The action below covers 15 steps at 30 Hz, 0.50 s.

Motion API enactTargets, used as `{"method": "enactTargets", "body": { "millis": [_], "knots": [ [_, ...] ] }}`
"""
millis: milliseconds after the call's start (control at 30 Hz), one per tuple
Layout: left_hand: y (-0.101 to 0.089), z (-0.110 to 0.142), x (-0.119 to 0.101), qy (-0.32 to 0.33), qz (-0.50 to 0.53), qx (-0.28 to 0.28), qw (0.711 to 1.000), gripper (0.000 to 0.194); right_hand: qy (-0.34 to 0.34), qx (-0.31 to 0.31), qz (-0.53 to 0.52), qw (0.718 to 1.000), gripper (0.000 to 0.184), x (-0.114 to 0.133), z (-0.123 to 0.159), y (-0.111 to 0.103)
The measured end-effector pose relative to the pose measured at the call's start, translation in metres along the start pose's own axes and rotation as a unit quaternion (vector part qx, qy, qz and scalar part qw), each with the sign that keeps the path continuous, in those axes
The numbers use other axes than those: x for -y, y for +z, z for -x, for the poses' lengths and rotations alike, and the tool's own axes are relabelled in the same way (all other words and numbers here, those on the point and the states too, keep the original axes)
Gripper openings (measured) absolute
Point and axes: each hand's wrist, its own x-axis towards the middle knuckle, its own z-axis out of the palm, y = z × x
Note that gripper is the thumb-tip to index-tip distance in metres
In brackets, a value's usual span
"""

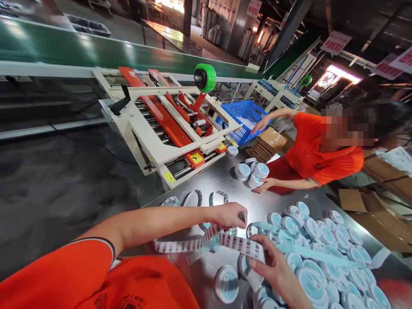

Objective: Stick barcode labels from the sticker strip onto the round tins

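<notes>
A long strip of barcode labels point(240, 244) stretches between my hands, with loops of it lying on the metal table point(180, 191). My left hand point(230, 216) is closed on the strip, its fingers curled inward. My right hand point(277, 270) pinches the strip further along, thumb below and fingers above. Under and beside my right hand lie many round white containers with light-blue lids point(313, 283), some piled on others. One round container point(226, 284) sits apart, just left of that hand. A pale blue strip point(318, 256) runs across the heap.
Across the table a co-worker in an orange shirt point(334, 165) touches stacked round containers point(257, 174) with one hand and reaches toward a blue crate point(243, 118). Brown cardboard pieces point(267, 143) lie beside it. A carton-sealing machine point(161, 124) and a green conveyor belt point(96, 49) stand beyond.
</notes>
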Motion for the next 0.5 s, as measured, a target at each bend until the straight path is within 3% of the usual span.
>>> {"method": "enactTargets", "body": {
  "millis": [67,167,233,333,500],
  "knots": [
    [-0.001,0.003,-0.006,0.001,0.018,0.012,1.0,0.015,0.007,0.013,-0.013,1.0,0.036,0.002,-0.005,0.0],
    [0.003,0.005,-0.009,-0.028,0.068,0.093,0.993,0.038,-0.005,-0.025,0.033,0.999,0.03,0.005,-0.012,0.001],
    [0.008,0.003,-0.005,-0.058,0.061,0.115,0.99,0.037,-0.011,-0.041,0.046,0.998,0.032,0.005,-0.013,0.0],
    [0.015,0.0,0.006,-0.07,0.032,0.085,0.993,0.022,-0.012,-0.041,0.037,0.998,0.036,0.001,-0.009,-0.005],
    [0.017,0.001,0.016,-0.015,-0.091,0.031,0.995,0.013,0.019,-0.012,-0.012,1.0,0.036,-0.004,-0.003,-0.011]
  ]
}}
